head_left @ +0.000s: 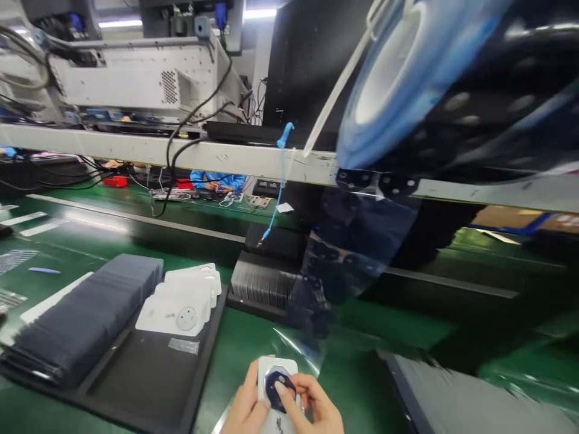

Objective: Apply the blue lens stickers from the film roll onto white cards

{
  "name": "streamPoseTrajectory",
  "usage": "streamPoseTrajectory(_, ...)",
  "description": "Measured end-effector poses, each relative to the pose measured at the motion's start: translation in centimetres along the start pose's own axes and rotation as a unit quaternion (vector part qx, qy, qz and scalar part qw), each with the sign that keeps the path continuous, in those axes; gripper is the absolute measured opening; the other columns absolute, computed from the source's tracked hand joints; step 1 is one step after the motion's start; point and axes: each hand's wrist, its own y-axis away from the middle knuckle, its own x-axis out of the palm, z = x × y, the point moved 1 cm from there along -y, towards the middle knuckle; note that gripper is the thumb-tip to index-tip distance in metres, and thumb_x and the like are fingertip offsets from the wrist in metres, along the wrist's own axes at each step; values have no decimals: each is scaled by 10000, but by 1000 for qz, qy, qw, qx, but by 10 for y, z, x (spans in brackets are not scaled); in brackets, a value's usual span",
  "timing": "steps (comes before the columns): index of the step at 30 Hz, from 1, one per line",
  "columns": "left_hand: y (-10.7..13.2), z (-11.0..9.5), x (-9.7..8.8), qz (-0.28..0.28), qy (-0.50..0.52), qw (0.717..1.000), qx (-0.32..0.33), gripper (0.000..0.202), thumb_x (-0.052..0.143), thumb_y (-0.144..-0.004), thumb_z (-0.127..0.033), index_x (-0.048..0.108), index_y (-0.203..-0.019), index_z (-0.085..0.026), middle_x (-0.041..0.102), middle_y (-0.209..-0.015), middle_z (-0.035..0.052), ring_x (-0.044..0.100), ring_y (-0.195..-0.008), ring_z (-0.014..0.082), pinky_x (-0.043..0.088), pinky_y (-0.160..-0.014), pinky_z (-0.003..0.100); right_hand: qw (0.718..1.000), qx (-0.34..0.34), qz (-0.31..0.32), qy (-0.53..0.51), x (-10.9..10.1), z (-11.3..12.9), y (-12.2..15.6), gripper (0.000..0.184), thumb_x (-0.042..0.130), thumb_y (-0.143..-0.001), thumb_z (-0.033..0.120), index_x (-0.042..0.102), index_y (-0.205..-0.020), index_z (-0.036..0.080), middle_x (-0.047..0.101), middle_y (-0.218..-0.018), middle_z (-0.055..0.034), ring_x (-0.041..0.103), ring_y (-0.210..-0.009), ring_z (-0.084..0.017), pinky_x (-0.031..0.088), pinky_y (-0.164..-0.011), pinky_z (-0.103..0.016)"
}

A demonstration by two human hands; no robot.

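Observation:
My left hand [247, 405] grips the left side of a white rounded-corner panel [266, 364] near the bottom middle. A dark, glossy film piece [274, 395], roughly round, lies over the panel's round recess. My right hand [314, 407] is closed at the right edge, its thumb on the dark film and its other fingers curled at the panel's side. Left of my hands, a black tray [149, 380] holds overlapping white panels [174, 304], the front one with a round disc showing, and a long row of dark grey plates [90, 319].
A big blue-and-white roll [362, 114] hangs at upper right, its clear strip [353, 241] with dark pieces trailing down to the green bench. Thin dark plates [262, 280] stand in a rack ahead. A grey stack [474, 398] lies right. A person in blue [217, 181] sits beyond the shelf.

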Motion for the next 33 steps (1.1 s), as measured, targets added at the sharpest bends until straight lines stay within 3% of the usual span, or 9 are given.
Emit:
streamPoseTrajectory(6,5,-5,1,-5,-27,1000,2,551,485,-893,-434,405,-1378,-185,543,-1380,121,503,-1243,293,396,-1000,348,998,18,50,18,-8,-18,-1,337,728,-671,530,634,-705,208,565,-577,9,472,-551,-159,414,-539,-247)
streamPoseTrajectory(11,5,-6,0,3,-23,1000,1,543,477,-901,-404,397,-1387,-177,619,-1276,118,550,-1178,283,396,-1012,369,996,39,75,10,-11,-10,-2,282,723,-688,472,638,-723,206,569,-605,8,479,-589,-164,414,-572,-247)
streamPoseTrajectory(19,8,4,-5,-2,-30,1000,4,505,477,-914,-368,404,-1396,-237,522,-1397,85,461,-1275,289,328,-1096,408,994,79,80,-11,-10,17,0,244,740,-676,428,648,-725,208,577,-630,16,437,-619,-162,374,-618,-259)
streamPoseTrajectory(33,8,-8,-5,9,-33,999,2,514,471,-919,-379,406,-1408,-232,549,-1375,87,483,-1262,285,305,-1115,403,993,61,97,12,-14,-2,-2,293,740,-698,476,664,-781,205,596,-670,0,455,-632,-166,396,-620,-261)
